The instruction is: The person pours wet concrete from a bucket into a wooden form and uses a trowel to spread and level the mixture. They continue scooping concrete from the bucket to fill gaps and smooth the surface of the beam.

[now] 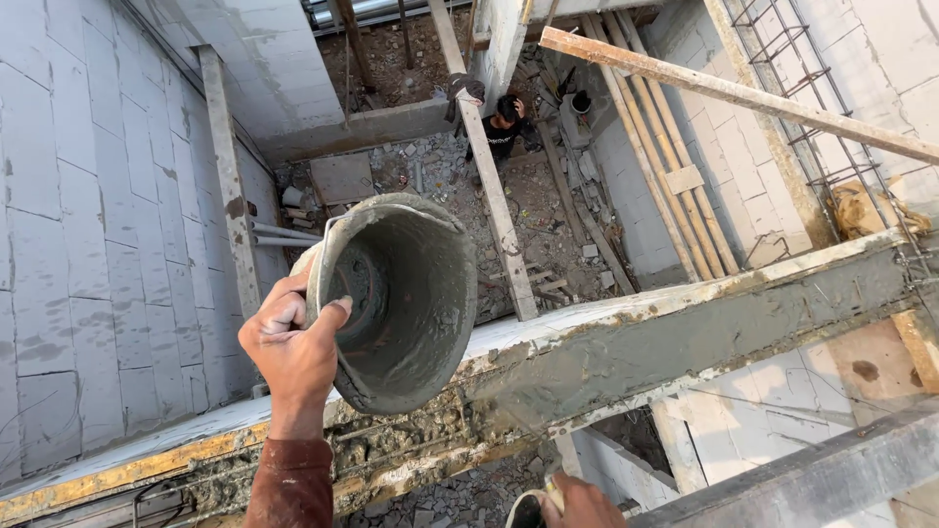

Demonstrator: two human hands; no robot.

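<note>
My left hand (290,344) grips the rim of a cement-smeared bucket (406,298), thumb hooked over the edge. The bucket is tipped on its side with its empty, grey-coated inside facing me. It hangs just above a long formwork trough (626,342) holding wet concrete and rebar. My right hand (579,503) shows only partly at the bottom edge, closed around a small white-and-dark object (528,508) that I cannot identify.
Grey block walls (88,254) rise on the left and right. Far below, a person in dark clothes (504,122) stands on rubble-strewn ground among planks. A slanted timber (724,93) and a rebar cage (812,108) cross the upper right.
</note>
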